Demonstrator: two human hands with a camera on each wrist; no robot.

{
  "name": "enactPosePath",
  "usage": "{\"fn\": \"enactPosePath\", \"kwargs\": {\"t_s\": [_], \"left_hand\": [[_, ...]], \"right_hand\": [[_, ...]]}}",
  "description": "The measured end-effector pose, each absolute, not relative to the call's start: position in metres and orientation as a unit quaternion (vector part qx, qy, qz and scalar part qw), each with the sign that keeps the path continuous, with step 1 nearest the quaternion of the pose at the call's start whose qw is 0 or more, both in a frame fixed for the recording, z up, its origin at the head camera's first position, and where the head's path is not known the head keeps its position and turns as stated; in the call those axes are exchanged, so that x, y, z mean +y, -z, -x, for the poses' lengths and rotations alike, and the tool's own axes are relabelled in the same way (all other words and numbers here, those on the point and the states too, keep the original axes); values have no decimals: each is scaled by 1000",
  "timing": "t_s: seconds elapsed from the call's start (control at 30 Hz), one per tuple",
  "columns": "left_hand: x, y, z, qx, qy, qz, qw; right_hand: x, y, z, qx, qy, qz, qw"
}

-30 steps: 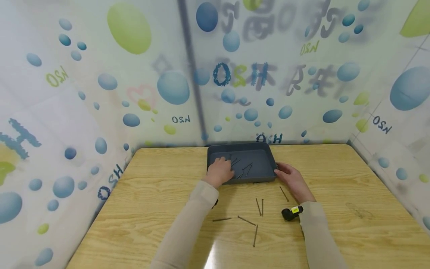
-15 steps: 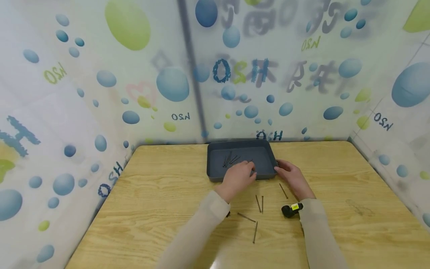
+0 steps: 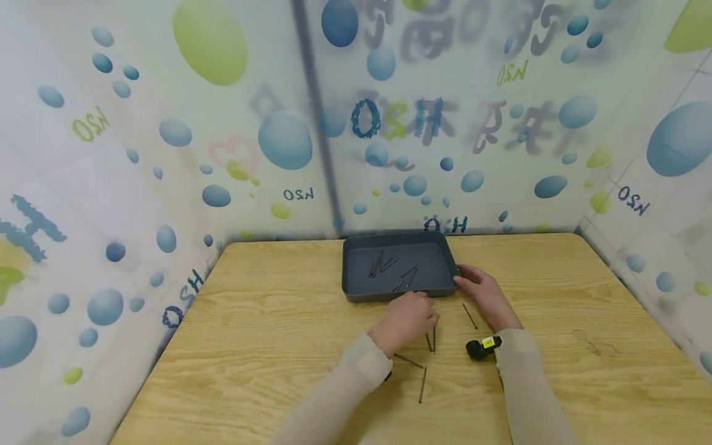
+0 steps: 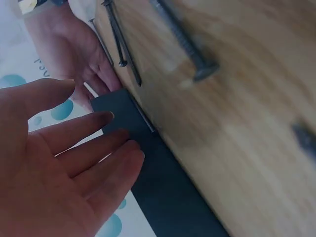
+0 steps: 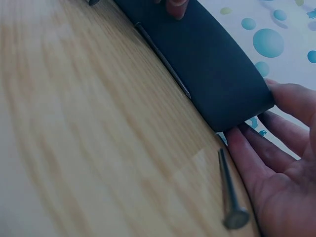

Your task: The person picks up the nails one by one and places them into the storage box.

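A dark grey tray (image 3: 356, 295) stands at the table's far middle with several nails (image 3: 381, 266) inside. My left hand (image 3: 410, 314) hovers just in front of the tray, fingers straight and spread (image 4: 94, 148), holding nothing. It is above a pair of loose nails (image 3: 431, 340) on the wood. My right hand (image 3: 477, 289) rests with straight fingers against the tray's front right corner (image 5: 247, 106). One nail (image 5: 229, 192) lies beside that palm. Another thin nail (image 5: 163, 59) lies along the tray's front edge.
More nails lie on the wooden table (image 3: 267, 346) nearer to me: one slanted (image 3: 408, 360), one upright (image 3: 423, 384). A black wrist camera (image 3: 479, 349) sits on my right forearm. Bubble-patterned walls (image 3: 167, 154) close in the table's left, back and right sides.
My left hand has left the tray's inside and come back toward me, over its front rim, to the loose nails. My right hand has stayed at the tray's corner.
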State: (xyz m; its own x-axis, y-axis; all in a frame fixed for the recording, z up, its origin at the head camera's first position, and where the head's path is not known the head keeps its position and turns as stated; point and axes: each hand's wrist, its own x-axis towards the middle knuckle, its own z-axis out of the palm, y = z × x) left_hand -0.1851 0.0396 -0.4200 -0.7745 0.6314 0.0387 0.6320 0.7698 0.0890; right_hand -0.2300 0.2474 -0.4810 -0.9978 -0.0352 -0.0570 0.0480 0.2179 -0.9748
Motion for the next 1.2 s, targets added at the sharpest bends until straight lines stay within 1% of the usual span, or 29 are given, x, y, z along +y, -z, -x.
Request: {"fn": "enactPosePath", "kwargs": {"t_s": [0.13, 0.37, 0.8, 1.2], "left_hand": [[40, 425, 185, -936, 54, 348, 6], [39, 430, 184, -939, 69, 337, 14], [42, 431, 182, -956, 45, 289, -30], [41, 425, 179, -958, -5, 283, -39]], "right_hand": [[248, 481, 230, 776, 630, -8, 31], [247, 481, 230, 775, 631, -10, 30], [247, 481, 231, 775, 631, -8, 35], [247, 481, 231, 776, 629, -7, 34]]}}
